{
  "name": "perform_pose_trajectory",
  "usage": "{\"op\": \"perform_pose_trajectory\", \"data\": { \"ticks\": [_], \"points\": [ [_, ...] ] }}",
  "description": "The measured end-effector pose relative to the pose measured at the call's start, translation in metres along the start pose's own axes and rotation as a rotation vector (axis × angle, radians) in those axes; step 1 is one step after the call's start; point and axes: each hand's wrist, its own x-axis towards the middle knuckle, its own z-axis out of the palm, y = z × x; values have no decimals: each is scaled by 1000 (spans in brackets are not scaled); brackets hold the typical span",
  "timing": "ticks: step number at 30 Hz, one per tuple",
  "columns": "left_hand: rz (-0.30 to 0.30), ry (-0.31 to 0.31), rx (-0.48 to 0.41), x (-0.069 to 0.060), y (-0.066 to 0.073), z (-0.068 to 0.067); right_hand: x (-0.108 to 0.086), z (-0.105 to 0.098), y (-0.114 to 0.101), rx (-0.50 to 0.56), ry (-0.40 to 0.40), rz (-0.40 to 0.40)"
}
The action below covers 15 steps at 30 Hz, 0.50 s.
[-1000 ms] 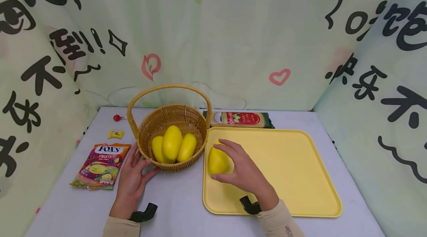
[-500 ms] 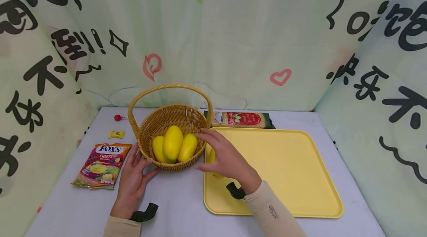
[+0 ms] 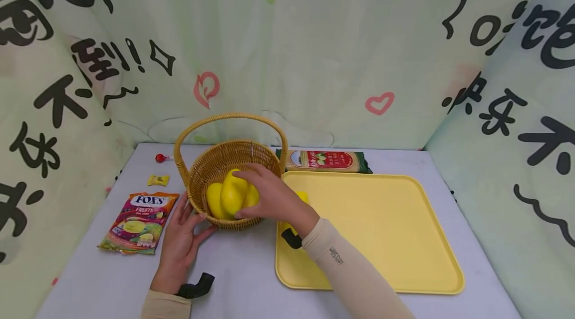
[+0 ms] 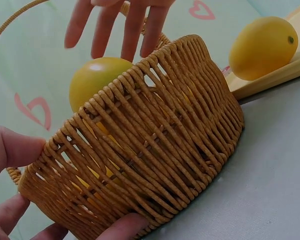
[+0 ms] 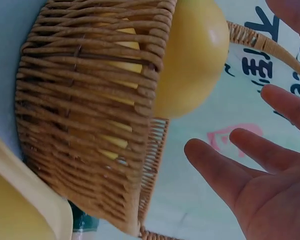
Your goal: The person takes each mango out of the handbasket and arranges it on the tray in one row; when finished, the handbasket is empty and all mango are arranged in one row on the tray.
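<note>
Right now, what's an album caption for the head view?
Left hand touching the wicker basket, right hand over the yellow fruit inside.

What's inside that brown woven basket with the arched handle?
Three smooth yellow oval fruits lie inside the brown woven basket. The person's right hand hovers over them, partly covering the rightmost one in the head view. Whatever lies beneath them is hidden.

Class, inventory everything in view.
Rectangular tray: one, yellow, right side.
Round wicker basket: one, brown, left of tray.
Oval fruits: four, yellow, basket (three), tray (one).
Sweets bag: one, purple-orange, left side.
Wrapped sweet: one, yellow, behind bag.
Lollipop: one, red, behind sweet.
Long packet: one, multicoloured, behind tray.
Table: one, white, beneath.
Lettered backdrop: one, greenish, surrounding.
Left hand: one, touching basket.
Right hand: one, above fruits.
Sleeves: two, beige, forearms.
Curved attachments: two, black, wrists.
</note>
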Motion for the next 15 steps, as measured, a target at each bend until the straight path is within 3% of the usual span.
{"op": "perform_pose_trajectory", "data": {
  "ticks": [15],
  "points": [
    [5, -22, -8, -1, -1, -2, 32, 18, -8, -17, -93, 100]
  ]
}}
